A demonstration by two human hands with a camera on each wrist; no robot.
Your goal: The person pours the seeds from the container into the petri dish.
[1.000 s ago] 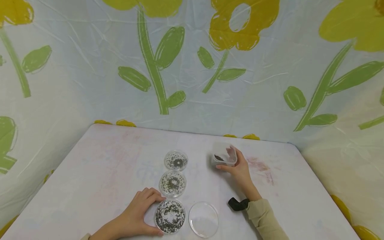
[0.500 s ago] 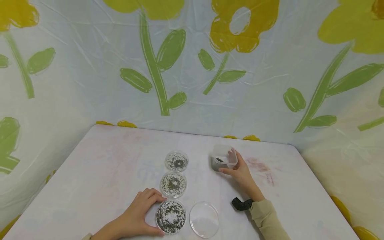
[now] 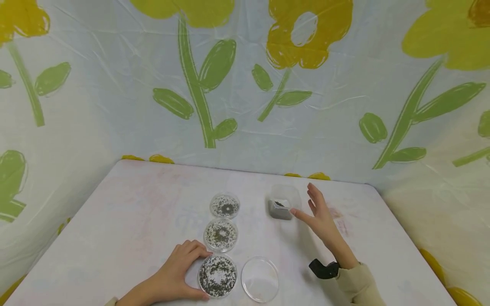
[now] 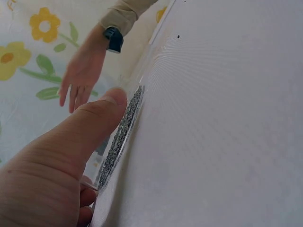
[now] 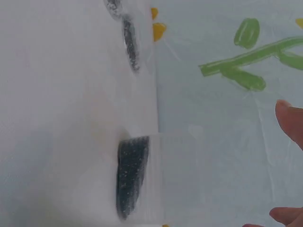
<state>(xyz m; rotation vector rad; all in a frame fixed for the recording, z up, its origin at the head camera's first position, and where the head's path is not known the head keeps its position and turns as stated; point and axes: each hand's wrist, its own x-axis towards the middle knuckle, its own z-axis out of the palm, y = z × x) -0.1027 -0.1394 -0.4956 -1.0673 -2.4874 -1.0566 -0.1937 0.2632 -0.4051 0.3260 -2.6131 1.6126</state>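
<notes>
My left hand [image 3: 178,272] holds the nearest petri dish [image 3: 217,276] by its sides, thumb at the near edge and fingers at the far edge. Dark granules over white fill this dish; in the left wrist view my thumb [image 4: 102,116] lies against its clear wall. To the right, my right hand [image 3: 321,219] is raised with fingers spread and nothing in it. Just left of its thumb stands a clear plastic tub [image 3: 283,203], with dark granules banked in the bottom. The right wrist view shows the tub [image 5: 156,179] apart from the fingers.
Two more petri dishes with dark and white grains, a middle one [image 3: 220,235] and a far one [image 3: 225,205], line up beyond the held dish. A clear round lid [image 3: 260,279] lies right of it. Flower-printed cloth [image 3: 245,140] hangs behind the pale table [image 3: 145,204].
My right hand has let go of the tub and drawn back to the right, fingers spreading. The tub, tilted earlier, now stands on the table. My left hand keeps its place on the dish.
</notes>
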